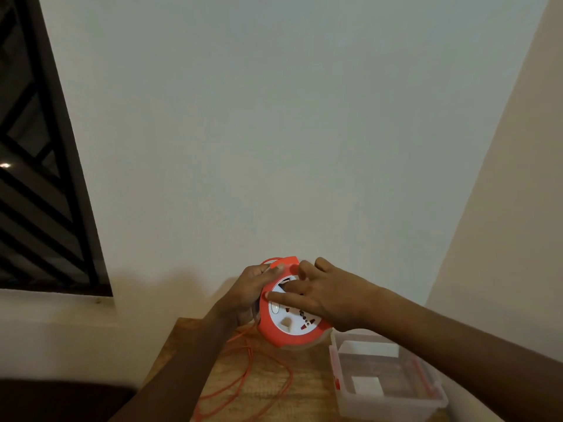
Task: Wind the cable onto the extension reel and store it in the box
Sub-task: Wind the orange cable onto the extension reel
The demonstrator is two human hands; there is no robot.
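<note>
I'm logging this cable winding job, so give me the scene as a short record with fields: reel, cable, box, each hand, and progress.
reel: orange extension reel with a white socket face, held up above the wooden table
cable: orange cable mostly loose in loops on the table
box: clear plastic box, open, right of the reel, without the reel in it
left hand: left hand grips the reel's left edge
right hand: right hand lies on the white face, fingers spread
progress: winding unfinished, storing not started
</note>
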